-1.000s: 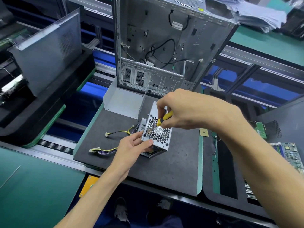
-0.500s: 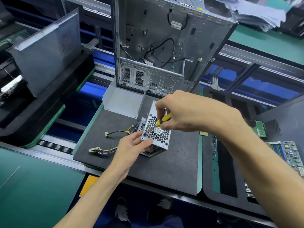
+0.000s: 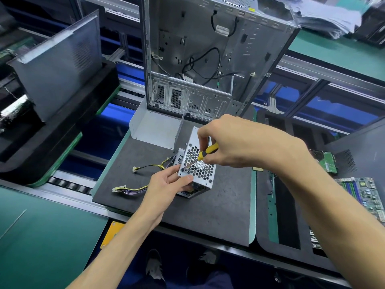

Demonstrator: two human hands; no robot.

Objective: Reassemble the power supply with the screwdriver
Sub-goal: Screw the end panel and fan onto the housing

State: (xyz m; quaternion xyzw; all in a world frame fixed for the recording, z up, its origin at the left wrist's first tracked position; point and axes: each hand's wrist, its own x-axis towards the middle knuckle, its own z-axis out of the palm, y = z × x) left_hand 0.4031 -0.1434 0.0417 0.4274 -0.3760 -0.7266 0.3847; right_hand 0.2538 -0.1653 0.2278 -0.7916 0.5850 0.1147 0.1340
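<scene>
The power supply (image 3: 198, 170) stands on the dark mat (image 3: 208, 215) of the tabletop, tilted so that its perforated face looks up toward the camera. The left hand (image 3: 166, 184) grips it from the lower left, thumb along the bottom edge of that face and the other fingers (image 3: 173, 170) curled at the left corner, clamped on the casing. The right hand (image 3: 235, 142) comes in from the right and holds the screwdriver (image 3: 200, 158), its fingers curled tight round the yellow and black handle. The shaft slants down to the left, and the tip sits at the lower left corner of the perforated face, just beside the left fingers; whether it is seated in a screw I cannot tell.

Yellow and black cables (image 3: 150, 166) trail from the supply's left side across the mat, ending in two white connectors (image 3: 119, 188) that lie well apart from each other. Behind the supply a bent metal cover (image 3: 154, 128) stands on the mat, and behind that an open computer case (image 3: 208, 59) rises upright with loose black wires inside. To the right, on a neighbouring tray, lie a green circuit board (image 3: 327, 161) and a motherboard (image 3: 364, 192). A grey side panel (image 3: 56, 59) leans on a black tray at the left
</scene>
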